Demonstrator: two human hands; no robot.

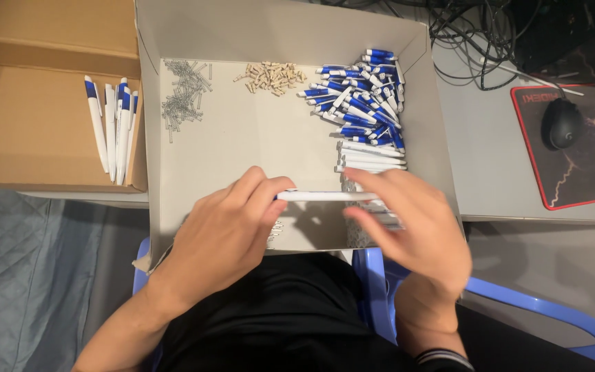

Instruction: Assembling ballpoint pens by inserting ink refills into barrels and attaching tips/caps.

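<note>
- Tray centre: bare floor between springs at far left, tan caps at far middle and blue parts at far right — open passage.
- Near edge: left hand and right hand, joined by a white barrel, block entry.
- Right wall: white barrels crowd it.
- Left: brown box floor bare beside finished pens.

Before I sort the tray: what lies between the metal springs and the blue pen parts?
In the head view, a small heap of beige plastic pieces lies between the springs and blue pen parts; bare tray floor surrounds it.
</note>
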